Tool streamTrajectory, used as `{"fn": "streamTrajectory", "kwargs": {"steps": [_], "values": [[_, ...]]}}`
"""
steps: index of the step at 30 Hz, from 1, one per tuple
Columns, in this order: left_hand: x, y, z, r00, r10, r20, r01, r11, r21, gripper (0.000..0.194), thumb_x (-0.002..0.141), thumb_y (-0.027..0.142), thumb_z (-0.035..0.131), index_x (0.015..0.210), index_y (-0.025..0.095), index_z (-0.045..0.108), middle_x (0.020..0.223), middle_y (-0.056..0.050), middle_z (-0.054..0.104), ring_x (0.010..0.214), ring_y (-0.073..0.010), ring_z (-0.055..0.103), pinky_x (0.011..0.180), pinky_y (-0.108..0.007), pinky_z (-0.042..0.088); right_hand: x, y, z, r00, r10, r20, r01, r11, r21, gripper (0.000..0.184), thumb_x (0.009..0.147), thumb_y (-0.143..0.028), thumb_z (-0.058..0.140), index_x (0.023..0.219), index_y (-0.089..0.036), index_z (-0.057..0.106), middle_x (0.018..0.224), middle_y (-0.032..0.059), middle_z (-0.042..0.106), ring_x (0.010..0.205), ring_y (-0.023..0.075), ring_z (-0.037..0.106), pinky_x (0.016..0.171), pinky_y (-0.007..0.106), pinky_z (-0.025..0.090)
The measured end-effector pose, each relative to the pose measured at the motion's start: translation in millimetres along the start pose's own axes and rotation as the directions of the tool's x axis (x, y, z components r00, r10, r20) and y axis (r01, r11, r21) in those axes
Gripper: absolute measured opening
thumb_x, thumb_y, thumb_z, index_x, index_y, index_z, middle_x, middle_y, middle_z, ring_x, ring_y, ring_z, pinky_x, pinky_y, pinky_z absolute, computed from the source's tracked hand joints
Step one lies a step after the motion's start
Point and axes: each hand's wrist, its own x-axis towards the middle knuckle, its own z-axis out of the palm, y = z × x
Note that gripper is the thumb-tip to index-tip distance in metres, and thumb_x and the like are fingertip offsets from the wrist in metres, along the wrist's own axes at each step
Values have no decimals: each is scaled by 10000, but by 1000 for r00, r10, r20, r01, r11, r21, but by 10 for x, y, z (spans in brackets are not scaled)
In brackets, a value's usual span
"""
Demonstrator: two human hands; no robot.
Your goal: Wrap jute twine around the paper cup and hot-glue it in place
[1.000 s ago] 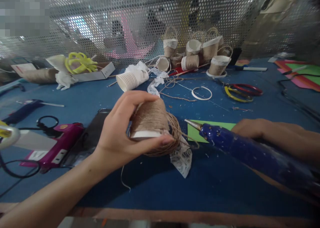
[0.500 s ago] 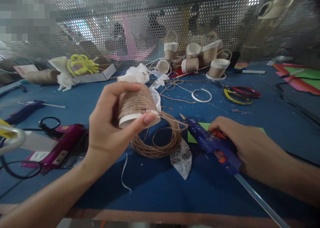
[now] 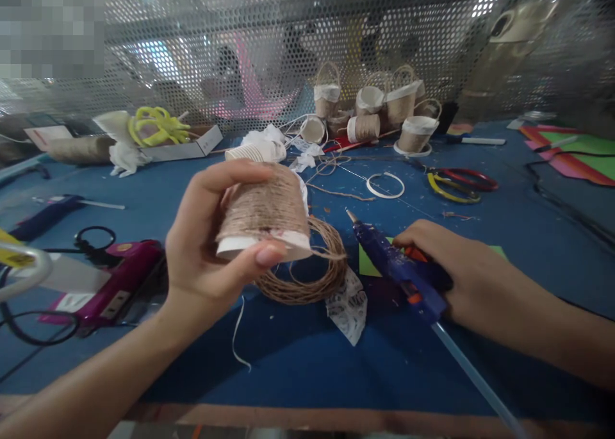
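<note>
My left hand (image 3: 206,234) is closed around a paper cup (image 3: 264,202) wrapped in brown twine, its thumb on the bare white rim. A loose strand runs from the cup's right side toward a coil of twine (image 3: 307,285) on the table below. In my right hand (image 3: 456,266) is a blue glue gun (image 3: 391,259), with a long clear glue stick (image 3: 475,375) sticking out of its back end. The gun's nozzle points up and left, apart from the cup. Beside the coil lies a piece of white lace (image 3: 348,311), and a green paper (image 3: 369,263) shows beneath the gun.
Several twine-wrapped cups (image 3: 418,134) with handles stand at the back by a perforated metal screen (image 3: 269,48). Scissors (image 3: 456,186) and a white ring (image 3: 385,186) lie right of centre. On the left are a magenta power strip (image 3: 115,285) and another glue gun (image 3: 52,215).
The cup has tipped so more of its wrapped side faces me, and it has come slightly nearer. The glue gun has shifted a little left and up.
</note>
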Motion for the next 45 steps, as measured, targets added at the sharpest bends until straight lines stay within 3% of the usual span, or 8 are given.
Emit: {"fn": "streamTrajectory", "kwargs": {"steps": [3,9,15,26,30,35,40,45], "values": [[66,53,25,997,67,-43,-70,994,-89,497,853,581,757,1233,284,635,1215,-58,651,1198,-294,600,1069,-519,516,23,44,-73,999,38,8,-38,999,39,301,825,-271,646,1116,-256,575,1093,59,660,830,235,678,694,347,505],[88,76,34,995,98,10,-96,987,-126,544,810,550,815,1213,226,645,1171,-99,659,1183,-284,601,1004,-473,553,21,197,-373,934,-47,354,0,991,132,296,734,-85,581,962,-272,608,974,5,671,833,204,666,707,307,524],[90,69,27,995,98,34,-95,992,-82,531,808,597,788,1199,268,646,1194,-77,649,1201,-288,605,1024,-468,549,93,224,-424,882,-75,465,-10,984,177,219,773,-112,631,918,-275,649,894,-23,707,784,190,684,669,278,524],[71,53,44,987,146,64,-145,989,-22,528,851,606,743,1212,237,630,1181,-87,652,1145,-245,614,984,-369,539,183,269,-225,942,0,335,-48,990,134,181,847,-232,646,1027,-257,644,1015,14,665,903,213,647,783,333,480],[66,42,41,987,135,92,-133,991,-32,562,818,582,790,1219,226,622,1196,-96,626,1142,-238,615,980,-354,551,183,355,-390,923,-59,380,1,988,152,360,753,-146,664,1084,-288,655,1106,11,673,1004,240,669,870,355,516],[70,64,58,981,165,100,-160,986,-51,588,783,578,821,1215,233,621,1200,-89,621,1163,-226,609,1024,-348,537,169,479,-569,938,-110,330,64,987,147,355,874,-343,728,1225,-328,682,1276,43,674,1176,298,662,978,395,534],[56,85,98,982,149,114,-145,989,-42,579,806,566,806,1229,231,597,1214,-95,609,1173,-229,605,1015,-343,532,76,113,-361,978,-180,106,139,941,309,376,946,-328,676,1309,-384,593,1395,16,631,1254,243,619,1015,362,535],[40,129,145,978,169,118,-168,986,-22,587,795,565,813,1221,227,592,1205,-96,579,1141,-227,617,994,-353,550,-29,-350,-120,983,-142,115,79,899,430,295,926,-316,723,1193,-365,606,1058,-55,720,835,113,658,736,221,553]]}}
